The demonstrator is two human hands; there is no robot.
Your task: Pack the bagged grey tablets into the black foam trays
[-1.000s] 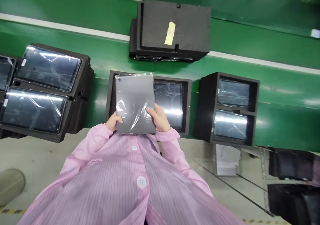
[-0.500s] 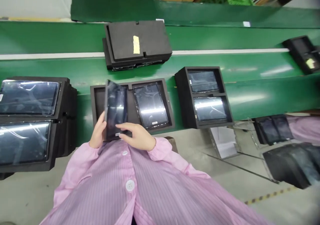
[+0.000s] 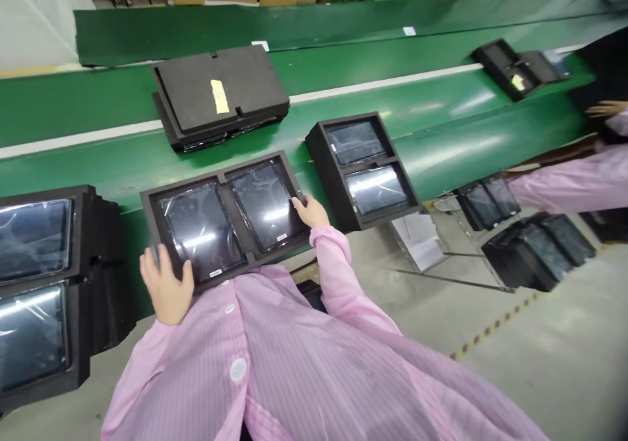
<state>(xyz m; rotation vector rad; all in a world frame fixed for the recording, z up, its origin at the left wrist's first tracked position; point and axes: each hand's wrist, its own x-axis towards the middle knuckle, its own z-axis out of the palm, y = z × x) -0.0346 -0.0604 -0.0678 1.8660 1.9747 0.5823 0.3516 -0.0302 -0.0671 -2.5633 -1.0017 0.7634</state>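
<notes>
Tray [image 3: 234, 215] w/ 2 tablets sits on green bench [image 3: 451, 146], near edge right by the pink shirt [image 3: 294, 349]. Left tablet [image 3: 203, 225] & right tablet [image 3: 265, 205] each in own bay, screens up, wht label [image 3: 216, 273] at near end of each. L hand [image 3: 167, 290]: fingers spread at tray's near-left corner, contact unclear. R hand [image 3: 314, 213]: fingers bent at right wall; can't tell if pinching or just resting.

Looks like a seating/squaring step. Rec: handle tray by outer walls, both sides, fingertips off screens; chk both tablets lie flat; if shifting tray, keep it level so nothing slides.

Around: tray stack [image 3: 108, 277] on left, gap btwn. 2nd tray [image 3: 326, 173] w/ 2 tablets, near on right, not touching; R knuckles could clip it IMO. Covered stack [image 3: 255, 74] w/ yellow note [image 3: 220, 96] behind limits pushing back. Co-worker's sleeve [image 3: 564, 176] far right, well apart, FYI.
</notes>
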